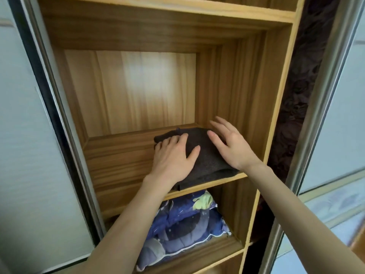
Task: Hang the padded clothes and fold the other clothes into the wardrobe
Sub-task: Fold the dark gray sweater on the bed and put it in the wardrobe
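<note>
A folded dark grey garment (205,159) lies on the right half of a wooden wardrobe shelf (118,155), its front fold at the shelf's edge. My left hand (173,155) rests flat on the garment's left side, fingers spread. Just above the garment's right side hovers my right hand (229,143), open with the fingers apart and holding nothing. The wardrobe (276,95) is of light wood with several compartments.
In the compartment below lies a padded blue patterned item (185,224). A sliding door (29,135) with a metal frame stands at the left, another door (335,115) at the right. The left half of the shelf is bare wood.
</note>
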### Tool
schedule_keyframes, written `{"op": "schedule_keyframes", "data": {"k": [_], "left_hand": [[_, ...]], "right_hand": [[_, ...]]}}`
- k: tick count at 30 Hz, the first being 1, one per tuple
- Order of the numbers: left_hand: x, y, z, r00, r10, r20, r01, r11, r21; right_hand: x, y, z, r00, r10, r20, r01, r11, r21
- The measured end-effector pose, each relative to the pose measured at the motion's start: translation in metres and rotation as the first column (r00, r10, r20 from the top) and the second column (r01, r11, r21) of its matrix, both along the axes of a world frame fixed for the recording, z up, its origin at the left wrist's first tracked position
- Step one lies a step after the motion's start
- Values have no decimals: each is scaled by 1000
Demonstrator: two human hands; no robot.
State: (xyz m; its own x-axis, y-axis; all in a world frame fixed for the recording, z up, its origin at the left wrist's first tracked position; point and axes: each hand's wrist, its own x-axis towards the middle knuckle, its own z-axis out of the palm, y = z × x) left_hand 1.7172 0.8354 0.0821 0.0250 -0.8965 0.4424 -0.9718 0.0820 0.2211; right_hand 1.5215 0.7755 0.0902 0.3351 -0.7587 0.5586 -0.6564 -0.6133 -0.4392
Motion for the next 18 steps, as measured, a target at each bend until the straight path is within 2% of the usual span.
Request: {"op": "schedule_keyframes", "data": {"k": [4, 7, 10, 14, 18], "left_hand": [[-12, 31, -12, 990, -134, -32, 129, 983, -134], [-23, 45, -23, 964, -263, -47, 248, 945, -211], [-52, 57, -30, 918, -385, -98, 351, 901, -255], [-104, 70, -42, 828, -547, -120, 492, 813, -311], [-161, 70, -65, 762, -642, -79, 599, 747, -288]], "right_hand": [[-21, 58, -11, 990, -108, 94, 117, 988, -104], [-45, 102, -29, 962, -268, 55, 274, 947, -168], [-75, 146, -47, 904, -426, 26, 425, 892, -153], [-121, 196, -70, 751, -652, -99, 637, 756, -147], [-168, 234, -87, 561, -802, -204, 792, 592, -151]]}}
